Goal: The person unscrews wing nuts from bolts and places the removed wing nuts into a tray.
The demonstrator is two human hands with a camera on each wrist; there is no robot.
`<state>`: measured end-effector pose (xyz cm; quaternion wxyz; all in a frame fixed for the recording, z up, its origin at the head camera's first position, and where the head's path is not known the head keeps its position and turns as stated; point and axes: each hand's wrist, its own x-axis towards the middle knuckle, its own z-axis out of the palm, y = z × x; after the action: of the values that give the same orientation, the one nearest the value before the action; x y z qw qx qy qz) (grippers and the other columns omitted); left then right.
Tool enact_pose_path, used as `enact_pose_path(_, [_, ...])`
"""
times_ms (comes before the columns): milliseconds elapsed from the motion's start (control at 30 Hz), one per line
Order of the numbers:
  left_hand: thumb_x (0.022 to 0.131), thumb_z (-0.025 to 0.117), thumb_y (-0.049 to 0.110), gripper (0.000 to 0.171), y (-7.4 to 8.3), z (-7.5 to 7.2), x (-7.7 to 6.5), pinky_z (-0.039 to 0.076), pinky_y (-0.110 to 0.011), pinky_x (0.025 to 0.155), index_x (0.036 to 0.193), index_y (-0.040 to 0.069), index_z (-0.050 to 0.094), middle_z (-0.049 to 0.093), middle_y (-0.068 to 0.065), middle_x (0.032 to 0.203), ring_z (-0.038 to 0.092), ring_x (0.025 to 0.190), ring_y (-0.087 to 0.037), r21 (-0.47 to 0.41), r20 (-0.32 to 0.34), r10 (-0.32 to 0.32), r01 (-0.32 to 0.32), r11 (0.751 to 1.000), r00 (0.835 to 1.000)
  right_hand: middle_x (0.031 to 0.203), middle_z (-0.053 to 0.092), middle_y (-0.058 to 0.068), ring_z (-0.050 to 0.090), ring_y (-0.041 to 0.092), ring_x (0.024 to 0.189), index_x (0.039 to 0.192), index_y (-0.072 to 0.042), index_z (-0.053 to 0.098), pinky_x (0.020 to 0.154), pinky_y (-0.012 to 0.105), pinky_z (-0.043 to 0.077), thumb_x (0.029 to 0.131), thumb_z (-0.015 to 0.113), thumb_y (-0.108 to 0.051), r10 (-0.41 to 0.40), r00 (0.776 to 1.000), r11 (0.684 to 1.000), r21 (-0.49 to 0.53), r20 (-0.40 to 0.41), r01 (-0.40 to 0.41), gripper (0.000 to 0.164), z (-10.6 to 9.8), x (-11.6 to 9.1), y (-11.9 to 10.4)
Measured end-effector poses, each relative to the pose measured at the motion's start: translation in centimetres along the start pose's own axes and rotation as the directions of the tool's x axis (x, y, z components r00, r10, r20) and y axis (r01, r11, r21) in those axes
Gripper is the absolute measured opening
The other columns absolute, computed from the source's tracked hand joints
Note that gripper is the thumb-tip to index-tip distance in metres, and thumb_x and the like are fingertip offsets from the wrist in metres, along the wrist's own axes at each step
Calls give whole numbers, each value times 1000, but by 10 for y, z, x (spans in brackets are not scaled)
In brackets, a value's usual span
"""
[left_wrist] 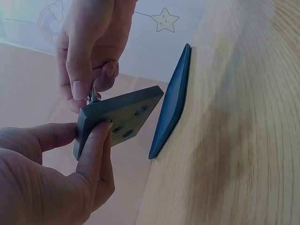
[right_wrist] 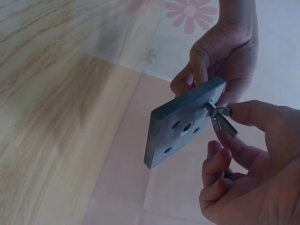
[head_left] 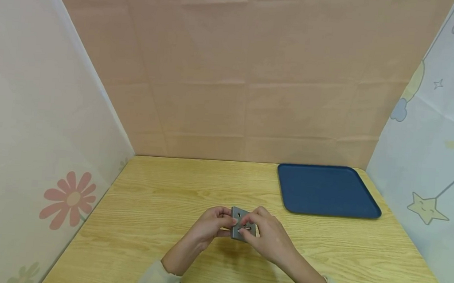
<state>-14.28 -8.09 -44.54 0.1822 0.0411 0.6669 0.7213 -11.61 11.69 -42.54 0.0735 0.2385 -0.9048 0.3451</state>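
"Left hand (head_left: 206, 228)?"
"Fingers gripping the metal plate (right_wrist: 185, 117) by its edge, tilted, above the table (head_left: 167, 190)."
"Right hand (head_left: 270, 237)?"
"Thumb and finger pinching the wing nut (right_wrist: 219, 115) on the bolt (right_wrist: 228, 125) sticking out of the plate."
"Tray (head_left: 327, 189)?"
"Blue, far right on the table."

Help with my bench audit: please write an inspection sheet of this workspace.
Surface: wood-grain table.
Job's things: metal plate with holes; threaded bolt standing out from its face, wing nut on the bolt.
Clutter: nothing seen besides a blue tray at the back right.
Hands: left hand grips the plate's edge; right hand pinches the wing nut.
Cables: nothing seen.
Surroundings: tan backdrop behind, patterned panels at both sides.
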Motion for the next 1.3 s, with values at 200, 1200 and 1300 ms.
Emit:
enact_pose_path(200, [95, 67, 9, 32, 1, -1, 0, 61, -33, 79, 118, -11, 56, 62, -12, 103, 68, 89, -17, 3, -1, -1, 1, 1000, 1000, 93, 56, -10, 53, 13, 76, 95, -22, 71, 62, 22, 40, 87, 80, -18, -8, 1000, 1000, -14, 11, 9, 13, 0, 0, 1])
enact_pose_path(1200, [95, 66, 8, 32, 0, -2, -1, 61, -32, 78, 119, -10, 56, 62, -10, 101, 67, 87, -16, -11, 5, 8, -8, 1000, 1000, 97, 54, -8, 48, 12, 70, 98, -24, 69, 58, 22, 41, 87, 73, -1, -61, 996, 996, 72, 72, 56, 26, 0, -2, 0])
enact_pose_path(1300, [96, 66, 9, 32, 0, -1, -1, 61, -32, 78, 119, -10, 56, 62, -10, 101, 66, 86, -16, -8, 0, 5, -5, 1000, 1000, 95, 54, -8, 45, 9, 66, 101, -24, 69, 55, 22, 40, 90, 76, -10, -63, 996, 995, 81, 65, 58, 19, 0, -2, -1])
